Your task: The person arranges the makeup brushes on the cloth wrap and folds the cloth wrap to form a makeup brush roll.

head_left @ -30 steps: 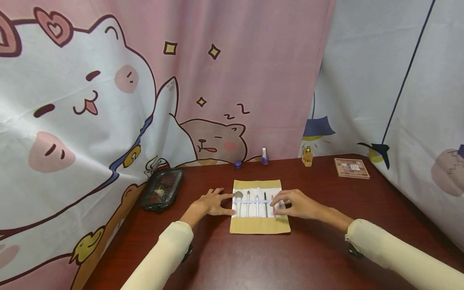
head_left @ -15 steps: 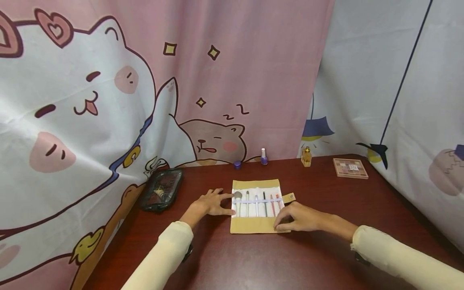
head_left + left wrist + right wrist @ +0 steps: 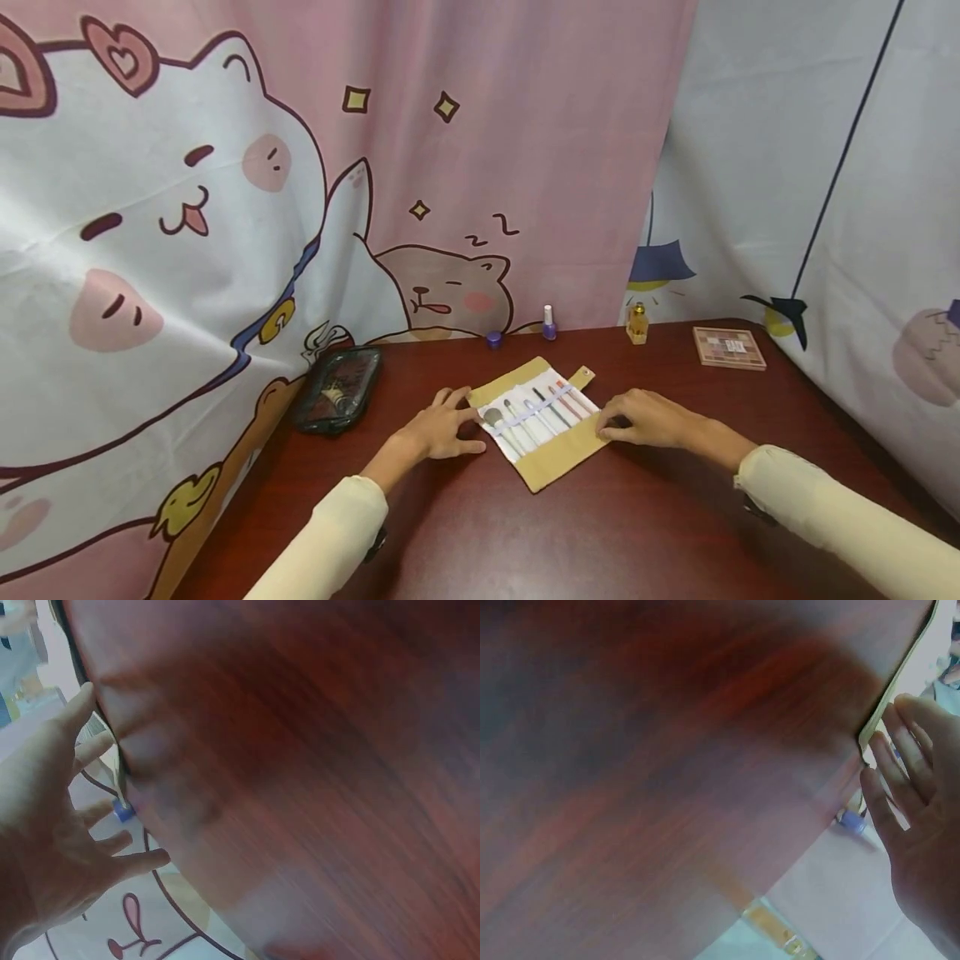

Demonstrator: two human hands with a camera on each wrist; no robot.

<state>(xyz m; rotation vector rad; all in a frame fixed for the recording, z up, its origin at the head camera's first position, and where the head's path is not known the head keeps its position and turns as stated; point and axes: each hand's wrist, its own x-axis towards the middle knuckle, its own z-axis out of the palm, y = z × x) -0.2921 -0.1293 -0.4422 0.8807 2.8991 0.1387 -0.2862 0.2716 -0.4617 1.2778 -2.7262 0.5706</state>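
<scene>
A tan brush roll [image 3: 558,461] lies unfolded and slanted on the dark red table, its white lining facing up. Several makeup brushes lie side by side under a pale band; the fluffy large brush [image 3: 492,416] is at the left end. From the upper right edge sticks out a snap tab [image 3: 582,377]. My left hand [image 3: 437,429] has its fingers spread, fingertips at the roll's left edge. At the right corner, my right hand [image 3: 647,419] pinches the edge between thumb and fingers. In the right wrist view its fingertips meet the roll's edge [image 3: 881,712].
A black clear-topped pouch [image 3: 341,390] sits at the left. Along the back stand a small purple jar [image 3: 493,339], a purple nail polish bottle [image 3: 549,323] and a gold perfume bottle [image 3: 637,324]. An eyeshadow palette [image 3: 729,347] lies back right. Printed curtains [image 3: 585,167] hang behind.
My right hand has moved from the brushes to the roll's near right corner, then up and right with it. The roll has turned from square-on to slanted, its tab uncovered. The left hand stays near its edge.
</scene>
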